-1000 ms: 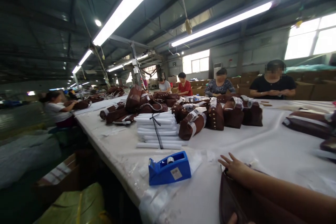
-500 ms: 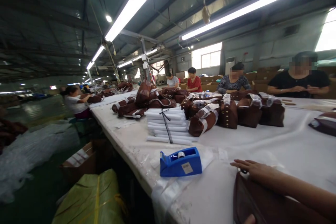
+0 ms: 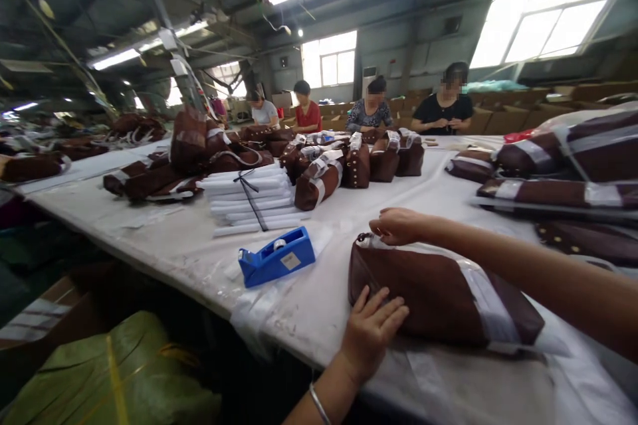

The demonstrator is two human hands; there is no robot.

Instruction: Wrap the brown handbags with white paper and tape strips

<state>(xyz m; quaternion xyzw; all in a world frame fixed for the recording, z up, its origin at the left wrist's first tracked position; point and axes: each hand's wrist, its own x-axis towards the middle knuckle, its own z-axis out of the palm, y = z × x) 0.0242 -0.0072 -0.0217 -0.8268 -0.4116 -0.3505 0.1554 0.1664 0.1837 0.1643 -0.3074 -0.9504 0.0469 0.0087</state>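
Observation:
A dark brown leather bag (image 3: 428,292) with a clear and white wrap band around it lies on the white table in front of me. My left hand (image 3: 371,329), with a silver bangle at the wrist, rests on the near side of the bag, fingers spread. At the bag's far left corner, beside a dark metal ring (image 3: 363,237), my right hand (image 3: 396,226) has its fingers curled in. What those fingers pinch is hidden. Left of the bag stands a blue tape dispenser (image 3: 279,257) with a roll in it.
Behind the dispenser lies a stack of white rolls (image 3: 249,202) tied with black ribbon. Several brown bags (image 3: 383,163) stand farther back, and wrapped ones (image 3: 563,192) lie at right. A green bundle (image 3: 109,378) sits below the table edge. People (image 3: 443,106) work across the table.
The view has turned right, bringing more of the bag into sight. My left hand now shows flat on the bag. My right hand's fingers have gone from stretched out to curled.

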